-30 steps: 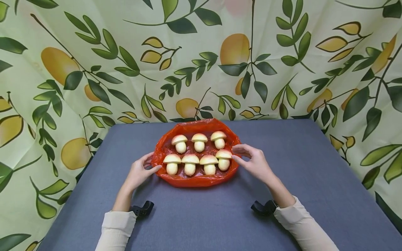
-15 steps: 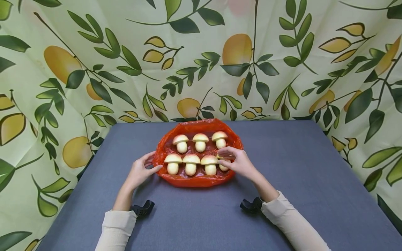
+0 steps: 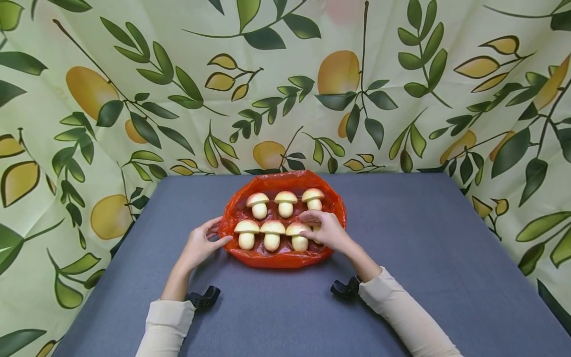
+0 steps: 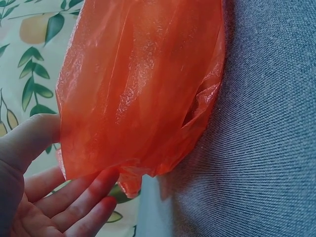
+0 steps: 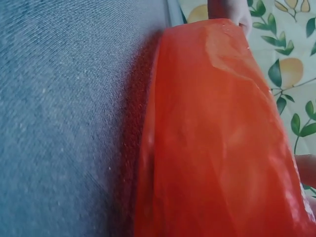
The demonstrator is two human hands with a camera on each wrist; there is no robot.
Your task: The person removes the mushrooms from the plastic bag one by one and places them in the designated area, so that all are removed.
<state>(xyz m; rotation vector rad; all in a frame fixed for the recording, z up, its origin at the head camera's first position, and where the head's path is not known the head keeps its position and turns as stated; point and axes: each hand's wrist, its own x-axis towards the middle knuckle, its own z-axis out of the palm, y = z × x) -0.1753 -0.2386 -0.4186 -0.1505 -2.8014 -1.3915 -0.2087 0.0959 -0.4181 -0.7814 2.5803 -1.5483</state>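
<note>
A red plastic bag [image 3: 276,260] lies with its mouth wide open, several toy mushrooms [image 3: 272,227] standing in two rows inside it. At the bag's left end my left hand [image 3: 204,241] holds the edge, thumb on one side and fingers on the other. The left wrist view shows the thumb [image 4: 37,136] against the plastic and some fingertips behind it. My right hand [image 3: 327,230] is over the front row's right end. Its thumb and fingers stand apart beside the third mushroom [image 3: 299,242], mostly hiding the rightmost one. In the right wrist view the bag's side blocks most of this hand.
A grey-blue cloth covers the table [image 3: 276,317]. Behind and at both sides hangs a curtain [image 3: 285,119] printed with leaves and fruit. Black wrist cameras [image 3: 203,297] sit below both hands.
My right hand has moved left from the bag's right rim to above the front row, covering the rightmost mushroom. The left hand keeps its place at the bag's edge.
</note>
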